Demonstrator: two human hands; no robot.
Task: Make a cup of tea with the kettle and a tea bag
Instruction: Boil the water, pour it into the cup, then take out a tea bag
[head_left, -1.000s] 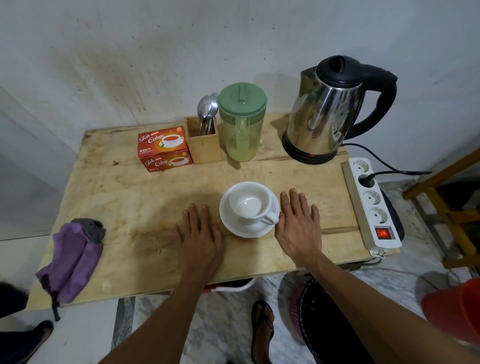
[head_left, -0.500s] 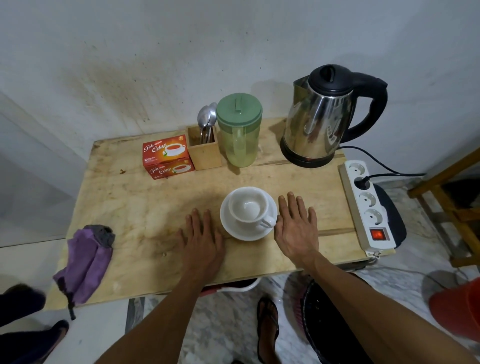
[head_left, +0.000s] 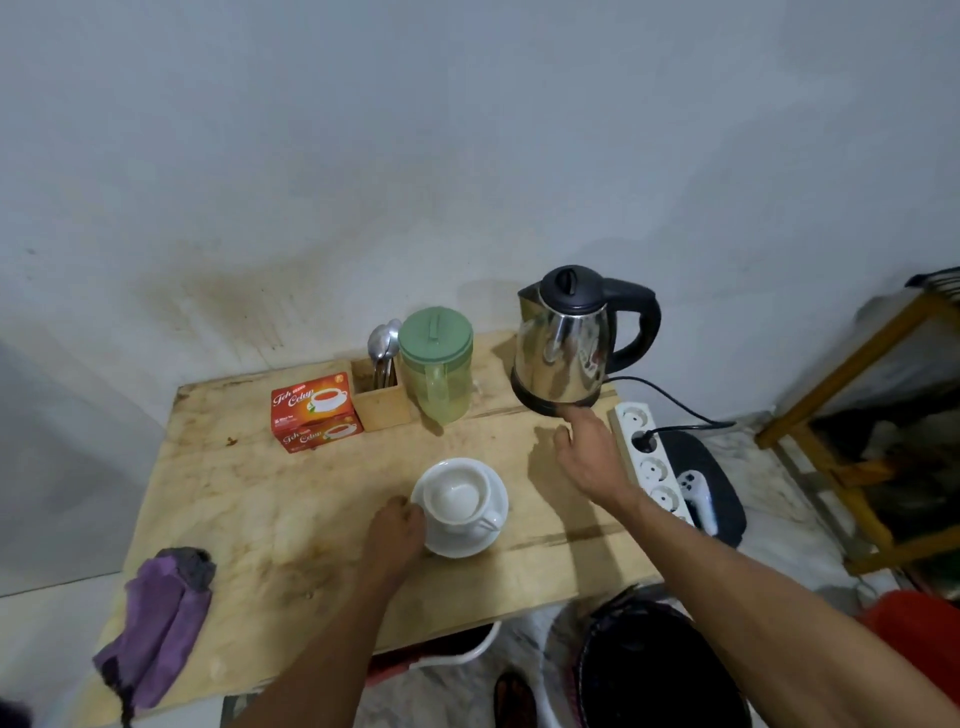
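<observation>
A stained pale wall (head_left: 467, 156) rises behind the plywood table (head_left: 249, 519); marble floor (head_left: 779, 467) lies below.

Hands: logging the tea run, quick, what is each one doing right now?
Left hand: touching the saucer rim, grip unclear.
Right hand: open, holding nothing, fingertip at the kettle base.

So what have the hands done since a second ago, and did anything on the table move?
Both hands left the table, where they lay flat beside the saucer. The right hand reached forward to the base of the kettle, its fingertips at the base. The left hand closed in on the saucer's left rim, beside the cup. Kettle, cup, tea box, jug and cloth stayed put.
</observation>
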